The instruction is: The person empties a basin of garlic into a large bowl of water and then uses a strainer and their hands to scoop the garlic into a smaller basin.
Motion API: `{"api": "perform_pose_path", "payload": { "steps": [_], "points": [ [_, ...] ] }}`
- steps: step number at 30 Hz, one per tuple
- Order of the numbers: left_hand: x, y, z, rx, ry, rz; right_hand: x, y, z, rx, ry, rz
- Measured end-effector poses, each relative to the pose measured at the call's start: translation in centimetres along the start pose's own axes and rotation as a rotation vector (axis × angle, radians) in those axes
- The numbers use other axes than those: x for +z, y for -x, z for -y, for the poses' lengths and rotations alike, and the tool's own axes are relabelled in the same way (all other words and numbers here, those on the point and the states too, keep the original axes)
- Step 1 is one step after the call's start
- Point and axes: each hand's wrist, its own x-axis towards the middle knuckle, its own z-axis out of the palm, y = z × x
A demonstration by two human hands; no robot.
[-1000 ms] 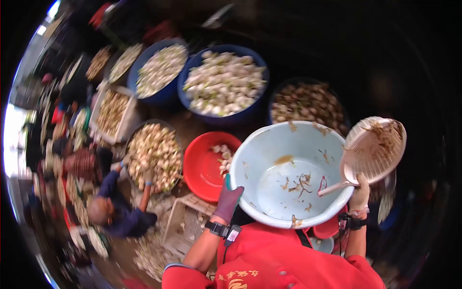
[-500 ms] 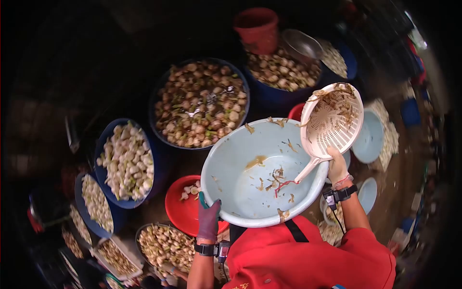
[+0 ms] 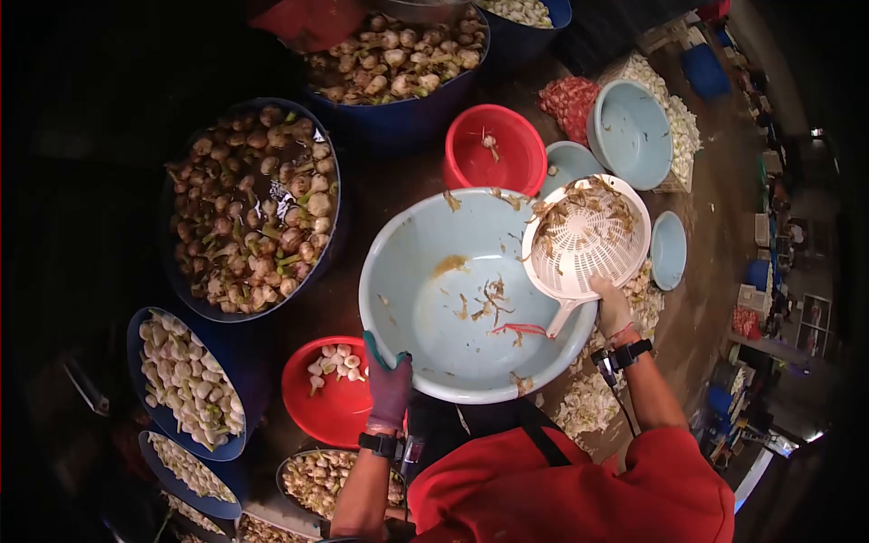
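A large light-blue plastic basin (image 3: 387,262) is held up in front of my body, with wet brown peelings and a little murky water on its bottom. My gloved left hand (image 3: 390,389) grips its left rim, thumb over the edge. At the right rim, my bare right hand (image 3: 613,309) is closed around a white plastic strainer (image 3: 579,237) near the base of its handle. Brown skins cling inside the strainer. A red cord (image 3: 518,328) hangs from the handle end into the basin. Whether my right fingers also grip the basin rim is hidden.
Blue barrels (image 3: 172,271) of garlic bulbs stand left and ahead, one filled with water. A red basin (image 3: 303,407) with several white bulbs sits below my left hand. Another red basin (image 3: 466,149) and light-blue basins (image 3: 647,172) lie ahead right. Peelings (image 3: 588,407) litter the floor.
My view has swung to the right, so barrels shift left and the far red basin shows fully. Both hands keep their holds on the basin and strainer.
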Motion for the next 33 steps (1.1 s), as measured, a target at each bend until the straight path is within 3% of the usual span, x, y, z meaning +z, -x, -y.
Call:
{"api": "perform_pose_path", "payload": {
  "steps": [4, 6, 8, 10, 12, 16, 17, 20, 24, 25, 31, 33],
  "points": [
    [1.4, -2.5, 2.5, 0.034, -0.105, -0.049, -0.1, -1.5, -0.6, -0.031, -0.047, 0.008],
    [3.2, -3.0, 5.1, 0.204, -0.267, -0.040, -2.2, -3.4, -3.2, -0.007, -0.077, -0.003],
    [5.6, -2.6, 6.8, 0.171, -0.336, -0.052, -4.6, -5.9, -6.6, 0.016, -0.110, -0.010],
    [7.4, -3.0, 9.9, -0.063, -0.356, 0.042, -6.8, -8.6, -10.2, 0.129, -0.195, -0.078],
    [8.9, -3.0, 10.3, -0.114, -0.387, 0.089, -9.5, -10.7, -12.7, 0.214, -0.109, -0.110],
    [10.5, -3.6, 12.8, -0.231, -0.520, 0.267, -12.4, -12.2, -14.3, 0.312, -0.083, -0.237],
    [10.4, -4.0, 12.2, -0.340, -0.508, 0.297, -11.8, -11.8, -13.6, 0.282, -0.050, -0.241],
    [10.6, -3.9, 12.9, -0.336, -0.423, 0.265, -12.0, -11.0, -11.9, 0.323, -0.010, -0.175],
    [10.4, -3.1, 15.2, -0.345, -0.448, 0.315, -16.0, -14.2, -16.9, 0.344, 0.126, -0.288],
    [10.2, -3.0, 13.0, -0.444, -0.371, 0.367, -15.4, -14.0, -16.8, 0.322, 0.129, -0.323],
    [11.0, -4.7, 5.5, -0.468, -0.532, 0.234, -12.5, -12.2, -12.7, 0.184, 0.166, -0.318],
    [11.1, -5.5, 5.8, -0.440, -0.566, 0.236, -10.5, -11.4, -10.6, 0.107, 0.161, -0.324]
  ]
}}
